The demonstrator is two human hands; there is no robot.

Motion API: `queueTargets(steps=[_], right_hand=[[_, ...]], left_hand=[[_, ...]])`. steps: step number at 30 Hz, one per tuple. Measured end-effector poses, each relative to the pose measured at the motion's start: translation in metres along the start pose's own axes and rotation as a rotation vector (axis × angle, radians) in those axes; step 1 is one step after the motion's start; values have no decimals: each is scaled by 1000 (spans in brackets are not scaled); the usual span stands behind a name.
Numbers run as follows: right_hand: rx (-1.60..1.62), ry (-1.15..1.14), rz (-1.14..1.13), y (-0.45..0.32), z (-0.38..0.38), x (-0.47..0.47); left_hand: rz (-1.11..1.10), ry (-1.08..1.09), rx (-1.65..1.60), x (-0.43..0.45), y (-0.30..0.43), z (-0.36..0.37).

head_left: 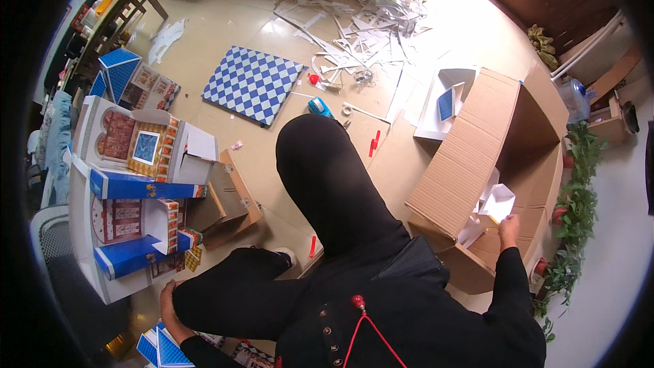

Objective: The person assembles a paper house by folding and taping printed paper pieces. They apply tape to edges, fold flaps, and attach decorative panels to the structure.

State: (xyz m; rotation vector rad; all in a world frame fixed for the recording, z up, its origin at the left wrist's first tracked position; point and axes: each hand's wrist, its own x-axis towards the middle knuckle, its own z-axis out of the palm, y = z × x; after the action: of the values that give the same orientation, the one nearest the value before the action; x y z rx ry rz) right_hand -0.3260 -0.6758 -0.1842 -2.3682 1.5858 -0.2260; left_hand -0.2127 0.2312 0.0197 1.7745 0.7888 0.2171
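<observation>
My right hand (pixel 508 227) reaches into a large open cardboard box (pixel 460 148) and grips the edge of a small white folded paperboard piece (pixel 498 202). Other white pieces lie under it in the box. My left hand (pixel 170 306) lies against my bent knee at the lower left, its fingertips partly hidden. Beyond it stands a printed cardboard model building (pixel 148 235) with blue ledges and brick-patterned edges. Below the left hand, blue-roofed pieces (pixel 166 347) are partly visible.
A blue-and-white checkered board (pixel 253 84) lies on the floor near a blue tape dispenser (pixel 319 106), a tape roll (pixel 347 110) and red strips (pixel 375 144). Paper scraps (pixel 368 15) are heaped beyond. A wooden stool (pixel 230 204) stands left, a white tray (pixel 434 105) behind the box, potted plants (pixel 577 204) right.
</observation>
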Motion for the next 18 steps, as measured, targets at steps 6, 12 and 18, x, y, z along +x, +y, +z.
queueTargets(steps=[6,12,18], right_hand=[[183,411,126,25,-65,42],[814,288,-239,-142,-78,26],[1155,-199,-665,-399,-96,-87]], left_hand=[[-330,-175,44,53,-43,-30],[-87,-280,134,73,-71,-69],[320,409,255,35,-79,-73]])
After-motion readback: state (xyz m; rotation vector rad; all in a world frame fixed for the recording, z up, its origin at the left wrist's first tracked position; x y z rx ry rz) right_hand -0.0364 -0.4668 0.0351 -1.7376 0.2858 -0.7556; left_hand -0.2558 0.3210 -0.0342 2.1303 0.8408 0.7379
